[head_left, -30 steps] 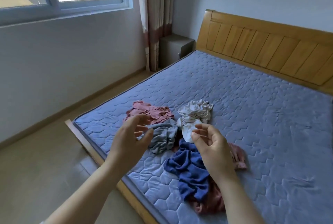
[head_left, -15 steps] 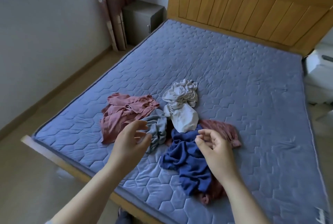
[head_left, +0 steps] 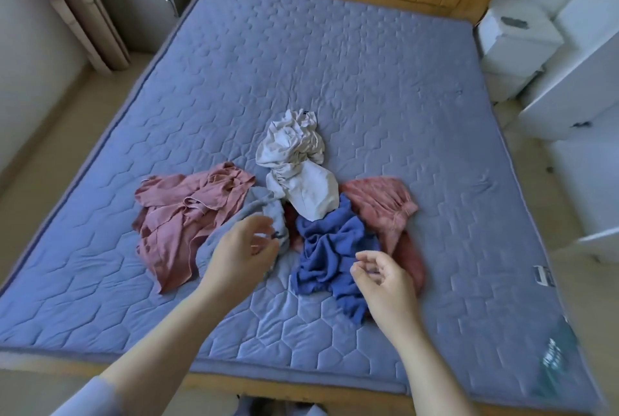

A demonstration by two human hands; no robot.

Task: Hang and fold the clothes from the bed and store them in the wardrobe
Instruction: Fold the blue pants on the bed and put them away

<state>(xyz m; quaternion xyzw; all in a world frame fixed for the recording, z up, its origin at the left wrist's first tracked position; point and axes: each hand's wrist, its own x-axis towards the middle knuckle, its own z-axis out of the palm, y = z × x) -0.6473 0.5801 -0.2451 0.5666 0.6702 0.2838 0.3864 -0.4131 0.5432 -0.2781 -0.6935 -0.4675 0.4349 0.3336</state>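
Loosely curled and empty, left hand [head_left: 242, 253] and right hand [head_left: 385, 278] near limp, light blue garment [head_left: 326, 243], lower centre; probably best pinched at hem.

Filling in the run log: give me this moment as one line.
stage: pre-grasp | left hand: loosely curled over grey garment | right hand: loosely curled over blue garment | clothes: crumpled on mattress, none folded
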